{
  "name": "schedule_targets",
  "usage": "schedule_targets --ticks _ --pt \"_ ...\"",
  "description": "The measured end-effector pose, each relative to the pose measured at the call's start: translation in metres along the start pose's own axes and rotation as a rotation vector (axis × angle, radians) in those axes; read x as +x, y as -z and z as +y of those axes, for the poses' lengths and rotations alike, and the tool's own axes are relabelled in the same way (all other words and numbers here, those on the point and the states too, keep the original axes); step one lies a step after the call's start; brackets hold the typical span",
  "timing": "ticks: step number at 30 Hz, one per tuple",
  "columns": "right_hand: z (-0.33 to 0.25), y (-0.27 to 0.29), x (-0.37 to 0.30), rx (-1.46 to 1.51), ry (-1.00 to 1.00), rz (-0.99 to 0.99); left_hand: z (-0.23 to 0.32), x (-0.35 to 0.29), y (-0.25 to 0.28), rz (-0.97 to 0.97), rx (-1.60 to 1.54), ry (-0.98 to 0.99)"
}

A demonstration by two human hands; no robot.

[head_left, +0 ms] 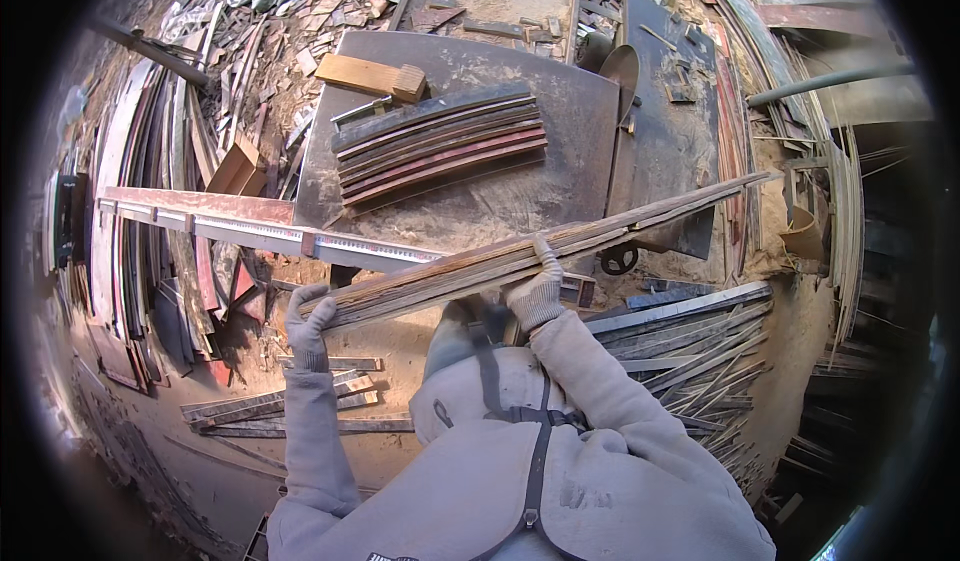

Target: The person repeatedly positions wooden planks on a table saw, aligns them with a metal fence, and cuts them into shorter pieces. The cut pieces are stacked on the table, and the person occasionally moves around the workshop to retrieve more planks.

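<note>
A stack of long, rough wooden strips [480,264] lies across both my gloved hands, slanting up to the right. Its left end sits in my left hand [310,326], with the fingers and thumb closed round it. My right hand [538,296] grips the strips near their middle from below, thumb over the top edge. The far right end sticks out past the dark metal saw table [480,201]. On that table rests a neat pile of shorter boards [440,146], some with reddish edges. Behind the pile lies a yellowish wooden block [358,73].
A rail with a measuring scale [375,249] runs left from the table. A round saw blade [621,73] stands upright at the table's right part. Long planks [135,171] lean at the left. Piles of thin strips [690,341] lie on the ground at the right.
</note>
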State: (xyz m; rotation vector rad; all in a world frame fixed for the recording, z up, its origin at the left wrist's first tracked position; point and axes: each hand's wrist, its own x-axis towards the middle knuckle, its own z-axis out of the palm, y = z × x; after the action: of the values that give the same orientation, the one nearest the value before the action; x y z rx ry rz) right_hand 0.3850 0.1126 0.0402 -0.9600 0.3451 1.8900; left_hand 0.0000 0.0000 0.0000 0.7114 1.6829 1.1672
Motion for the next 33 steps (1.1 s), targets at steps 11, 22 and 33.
schedule_targets --ticks 11,22,33 --pt "-0.124 0.048 -0.021 -2.557 1.018 -0.028 -0.018 0.055 0.008 -0.062 0.024 -0.064" --pt "-0.19 0.005 0.083 -2.849 0.359 -0.402 -0.023 0.088 -0.01 -0.019 -0.134 -0.005" --pt "-0.175 0.004 0.102 -2.933 0.309 -0.341 -0.076 0.142 -0.01 0.155 -0.162 0.105"
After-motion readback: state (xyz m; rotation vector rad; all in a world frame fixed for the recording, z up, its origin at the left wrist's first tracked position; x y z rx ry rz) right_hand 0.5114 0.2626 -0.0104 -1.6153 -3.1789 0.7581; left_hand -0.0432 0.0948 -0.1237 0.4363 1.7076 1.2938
